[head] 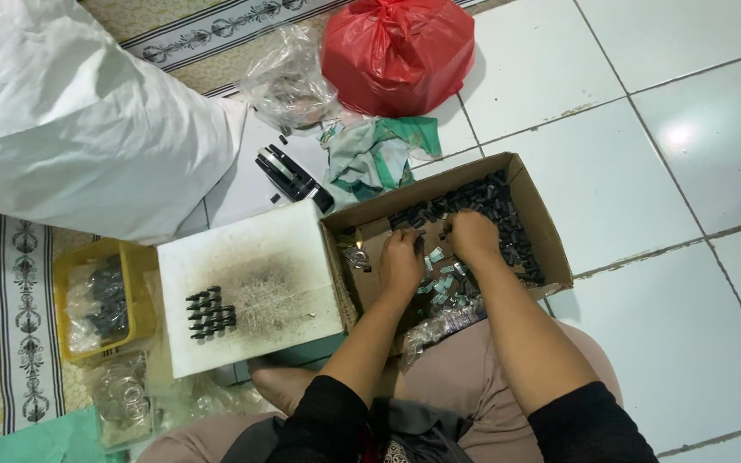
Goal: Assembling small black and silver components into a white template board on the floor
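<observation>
Both my hands reach into an open cardboard box (544, 230) on the tiled floor. My left hand (400, 262) is curled inside the box, fingers closed around a small dark part. My right hand (473, 237) rests on the heap of small black parts (495, 206) at the box's far side, fingers pinched on one. Small silvery metal pieces (441, 285) lie in the box bottom between and below my hands.
A white board (250, 283) left of the box carries a neat cluster of black parts (210, 311). A yellow tub (96, 300) stands further left. A red plastic bag (398, 53), clear bags, a green cloth (375, 154) and a large white sack (70, 129) lie behind.
</observation>
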